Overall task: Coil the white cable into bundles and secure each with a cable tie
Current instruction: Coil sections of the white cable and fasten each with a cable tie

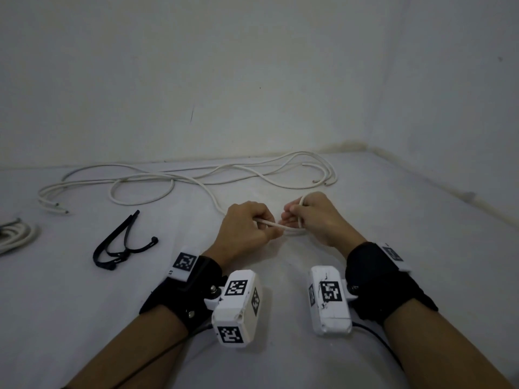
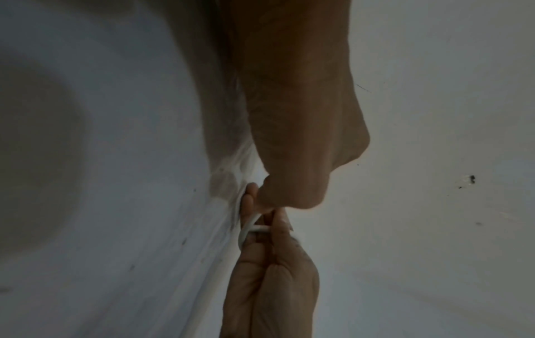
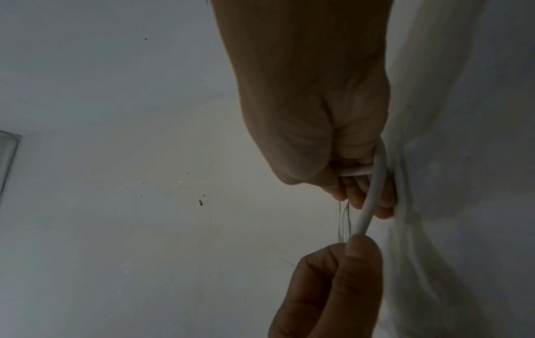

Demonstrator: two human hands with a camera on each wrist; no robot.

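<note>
Near table centre: white cable, most of it sprawled loose toward the wall, one small loop between both hands. Left hand pinches the strand, likely to feed slack. Right hand is curled round the loop, holding its shape. Black cable ties lie to the left, within reach. Coiled bundle at left edge.
</note>
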